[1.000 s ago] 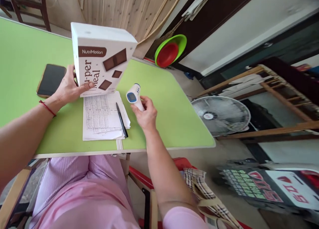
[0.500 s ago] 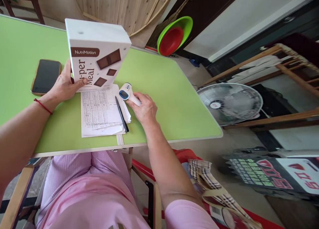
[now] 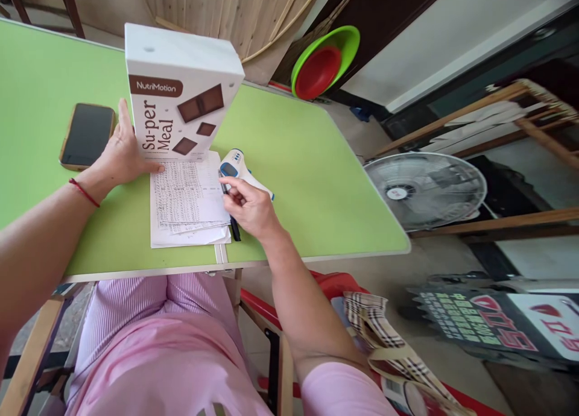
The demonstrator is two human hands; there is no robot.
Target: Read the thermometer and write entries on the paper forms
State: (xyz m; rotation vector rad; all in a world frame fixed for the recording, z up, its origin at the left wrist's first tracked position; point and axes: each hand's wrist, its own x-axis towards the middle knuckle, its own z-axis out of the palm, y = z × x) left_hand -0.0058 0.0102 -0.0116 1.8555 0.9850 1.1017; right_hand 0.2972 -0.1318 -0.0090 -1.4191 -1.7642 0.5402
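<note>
Surface: lime-green laminate table [image 3: 289, 138] w/ pale edge, seen from a seat; pink-trousered lap below.
Room: wooden slat wall behind, green plastic basin w/ a red one nested inside [image 3: 324, 63] on the floor past the far edge, round white fan [image 3: 425, 190] lying to the right.
Left hand [image 3: 120, 157]: flat and spread, palm against the left side of the tall white cardboard "Super Meal" box w/ brown chocolate print [image 3: 181, 93]; steadies it, no closed grip. Box stands upright on the far end of the papers.
Right hand [image 3: 251, 208]: fingers curled narrow over the slim black pen [image 3: 234, 226] (touching it; can't tell if actually pinched yet).
Key relation: pen lies directly under the right hand, long axis running near-to-far along the right edge of the stack of handwritten white sheets [image 3: 187, 199]; right hand is much nearer than the left.
Thermometer: white-and-blue handheld infrared thermometer [image 3: 237, 166] lies on the table just beyond the right hand's fingers, free.
Phone: dark smartphone in tan case [image 3: 87, 135], face up, just left of the left hand.
</note>
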